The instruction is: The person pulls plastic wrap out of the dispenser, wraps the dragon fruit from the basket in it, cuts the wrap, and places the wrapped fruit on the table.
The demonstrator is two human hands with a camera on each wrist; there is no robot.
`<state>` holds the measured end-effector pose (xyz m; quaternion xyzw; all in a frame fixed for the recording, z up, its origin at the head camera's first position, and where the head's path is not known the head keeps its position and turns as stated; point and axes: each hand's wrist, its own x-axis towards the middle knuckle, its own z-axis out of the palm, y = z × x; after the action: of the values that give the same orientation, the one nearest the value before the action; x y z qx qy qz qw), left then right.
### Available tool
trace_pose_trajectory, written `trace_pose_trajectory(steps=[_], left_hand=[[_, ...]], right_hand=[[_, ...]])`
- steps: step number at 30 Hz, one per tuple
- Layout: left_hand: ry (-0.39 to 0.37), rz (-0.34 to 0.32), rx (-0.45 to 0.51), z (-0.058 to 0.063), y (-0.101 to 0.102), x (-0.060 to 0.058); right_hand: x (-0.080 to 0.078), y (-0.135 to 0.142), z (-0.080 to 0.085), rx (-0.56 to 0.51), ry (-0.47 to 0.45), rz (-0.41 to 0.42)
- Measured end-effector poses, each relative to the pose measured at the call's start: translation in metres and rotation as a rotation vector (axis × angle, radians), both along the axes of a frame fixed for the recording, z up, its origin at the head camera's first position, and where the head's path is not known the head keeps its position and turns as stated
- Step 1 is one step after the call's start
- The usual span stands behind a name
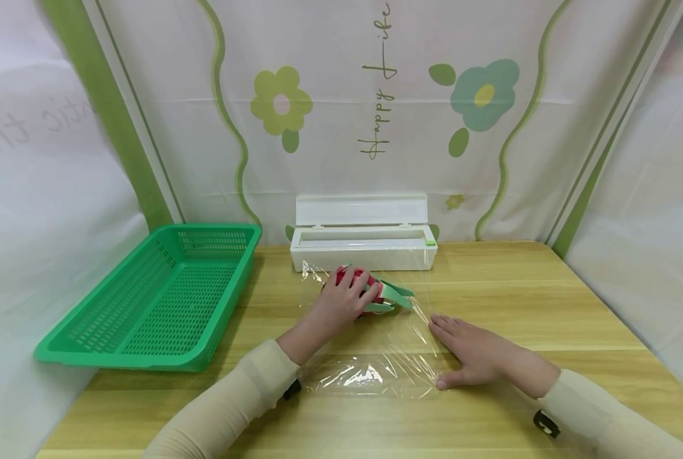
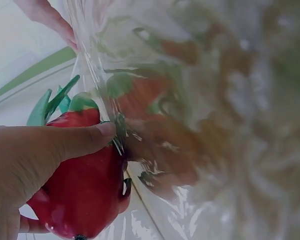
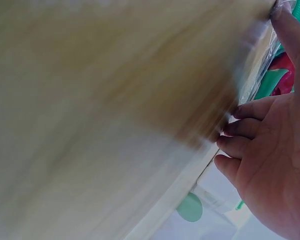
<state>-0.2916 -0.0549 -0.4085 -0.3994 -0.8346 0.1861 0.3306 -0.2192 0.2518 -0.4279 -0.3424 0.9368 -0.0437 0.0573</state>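
Observation:
A red dragon fruit (image 1: 382, 292) with green leaf-like tips lies on a sheet of clear plastic wrap (image 1: 370, 357) spread over the table. My left hand (image 1: 344, 299) grips it from above, fingers over its far side; in the left wrist view the thumb lies across the red skin of the dragon fruit (image 2: 85, 195). My right hand (image 1: 479, 350) rests at the right edge of the wrap, fingers extended and thumb apart, fingertips right at the film's border. Its palm (image 3: 270, 170) shows in the right wrist view.
Behind the wrap stands a white wrap dispenser box (image 1: 364, 258) with its lid (image 1: 361, 210) raised and a green slider (image 1: 430, 242) at its right end. A green plastic basket (image 1: 220, 319) sits at the left. Printed curtains (image 1: 330, 172) enclose the wooden table (image 1: 548, 299).

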Motion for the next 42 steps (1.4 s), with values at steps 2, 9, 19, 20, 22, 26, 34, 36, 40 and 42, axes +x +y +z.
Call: trace_pose_trajectory(steps=[2,9,19,20,22,26,34,36,40,42], left_hand=[[-0.014,0.001,0.003,0.0,0.001,0.0],[-0.09,0.019,0.004,0.003,0.003,0.003],[-0.126,-0.001,0.022,0.007,0.002,0.007],[-0.129,-0.004,0.027,0.007,0.002,0.007],[-0.134,-0.008,0.034,0.008,0.001,0.007],[-0.155,-0.004,0.028,0.01,0.0,0.008],[-0.187,-0.04,0.081,0.013,-0.007,0.01],[-0.185,-0.063,0.112,0.014,-0.01,0.011],[-0.182,-0.098,0.162,0.017,-0.017,0.013],[-0.187,-0.095,0.177,0.018,-0.021,0.015]], right_hand=[[0.0,0.0,0.0,0.002,-0.006,-0.001],[0.0,0.0,0.0,0.013,-0.008,-0.001],[-0.001,0.0,0.002,0.012,-0.006,0.0],[-0.001,0.0,0.002,0.013,-0.006,0.002],[-0.001,0.0,0.002,0.017,-0.004,0.005],[0.0,-0.001,0.002,0.02,-0.001,0.011],[0.002,0.0,0.003,0.011,0.004,0.014],[0.002,0.001,0.003,0.005,0.015,0.019],[0.003,0.002,0.004,-0.008,0.035,0.029],[0.004,0.002,0.004,-0.01,0.043,0.033]])
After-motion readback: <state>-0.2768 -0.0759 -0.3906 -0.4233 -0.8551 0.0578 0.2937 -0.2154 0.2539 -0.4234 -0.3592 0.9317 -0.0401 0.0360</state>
